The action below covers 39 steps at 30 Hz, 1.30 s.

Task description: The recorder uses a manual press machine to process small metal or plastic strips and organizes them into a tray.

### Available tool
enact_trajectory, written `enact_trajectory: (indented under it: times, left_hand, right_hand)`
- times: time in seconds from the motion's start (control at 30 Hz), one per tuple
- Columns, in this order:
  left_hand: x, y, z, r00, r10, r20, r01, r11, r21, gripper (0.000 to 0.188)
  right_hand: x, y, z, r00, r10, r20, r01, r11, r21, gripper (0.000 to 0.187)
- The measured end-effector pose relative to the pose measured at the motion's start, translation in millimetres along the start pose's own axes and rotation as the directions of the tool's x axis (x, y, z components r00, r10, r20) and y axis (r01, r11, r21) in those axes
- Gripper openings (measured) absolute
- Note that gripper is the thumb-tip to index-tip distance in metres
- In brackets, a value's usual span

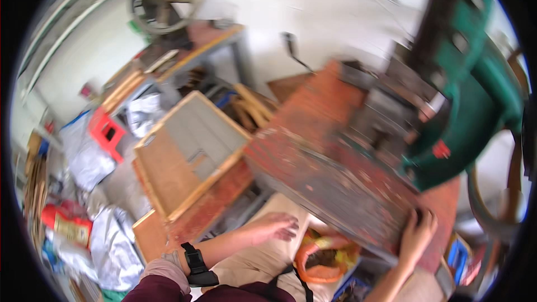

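My left hand [275, 227] hovers over my lap, empty, its fingers loosely curled and slightly apart. A black strap device [197, 265] is fastened round the left wrist. At the right, my right hand [419, 234] has its fingers bent over the right end of a worn, dark reddish wooden board [347, 193]. The board forms the near part of a red worktop. Beyond it stands a green machine [475, 106] with a metal block [386, 106] at its base. Blur hides fine detail there.
Left of the worktop lies a shallow wood-framed tray [168, 156]. An orange ring-shaped container [319, 260] sits below the board by my legs. A handwheel [168, 0] stands on a bench at the back. Silver bags [114, 246] and a red stool [106, 133] crowd the left.
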State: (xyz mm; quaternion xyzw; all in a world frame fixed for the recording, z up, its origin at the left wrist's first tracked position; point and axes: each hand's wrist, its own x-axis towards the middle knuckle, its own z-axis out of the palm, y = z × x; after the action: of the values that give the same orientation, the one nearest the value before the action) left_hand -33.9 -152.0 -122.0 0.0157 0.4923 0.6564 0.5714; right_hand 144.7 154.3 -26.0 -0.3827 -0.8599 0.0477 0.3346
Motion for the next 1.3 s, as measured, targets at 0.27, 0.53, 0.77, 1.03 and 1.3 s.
enact_trajectory:
  times: [0.27,0.53,0.77,1.03,1.3]
  left_hand:
    - [-85,76,-210,0.292,0.727,-0.622,-0.139,0.675,0.724,0.035]
    - [-76,107,-256,0.529,0.568,-0.63,0.298,0.571,0.765,0.027]
    - [-77,101,-280,0.709,0.483,-0.514,0.067,0.679,0.731,0.046]
    - [-93,106,-289,0.782,0.499,-0.372,0.077,0.516,0.853,0.054]
    - [-86,125,-234,0.786,0.51,-0.351,0.331,0.134,0.934,0.057]
  right_hand:
    - [1,-12,6,0.996,-0.017,0.083,0.014,0.999,0.045,0.027]
    - [6,-15,5,0.998,-0.044,0.046,0.043,0.999,0.024,0.025]
    - [13,-42,-3,0.995,-0.094,0.018,0.094,0.994,-0.057,0.033]
    - [10,-40,5,0.996,-0.065,0.058,0.069,0.995,-0.075,0.034]
    - [12,-32,-7,0.99,-0.133,0.043,0.136,0.986,-0.095,0.034]
